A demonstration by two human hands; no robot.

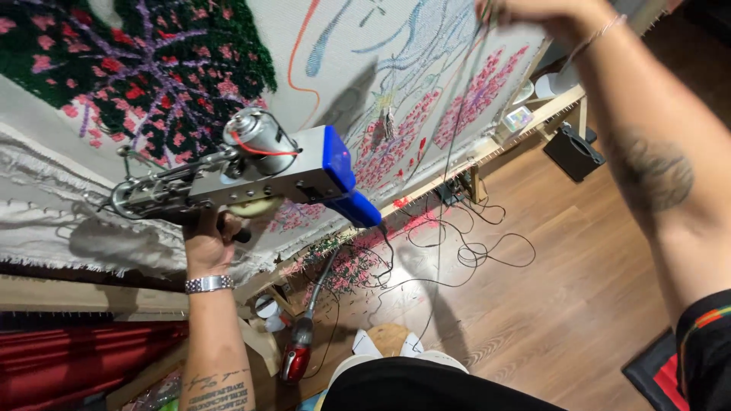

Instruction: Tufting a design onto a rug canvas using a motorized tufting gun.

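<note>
Tufting gun (pixel 251 171) sat gripped in left hand (pixel 207 242), held against the stretched canvas (pixel 335 53) near the green-pink tufted patch (pixel 145 68). Right hand (pixel 544 15) pinched yarn strands (pixel 457 114) up high; wooden floor (pixel 548 304) below.

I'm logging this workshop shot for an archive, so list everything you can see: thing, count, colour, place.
tufting gun: one, silver with blue handle, held near the cloth at left.
stretched cloth: one, off-white with drawn lines, on the frame.
tufted patches: dark green with pink and purple at upper left; pink at centre.
yarn strands: a few, dark, running from the raised hand down toward the floor.
wooden frame: one, pale wood, along the cloth's edge.
cables: several, black, looped on the wooden floor.
vacuum cleaner: one, red, on the floor below the frame.
yarn scraps: many, pink and green, under the frame.
left hand: grip on the gun; silver bracelet at the wrist.
right hand: raised at the top edge, holding the yarn.
</note>
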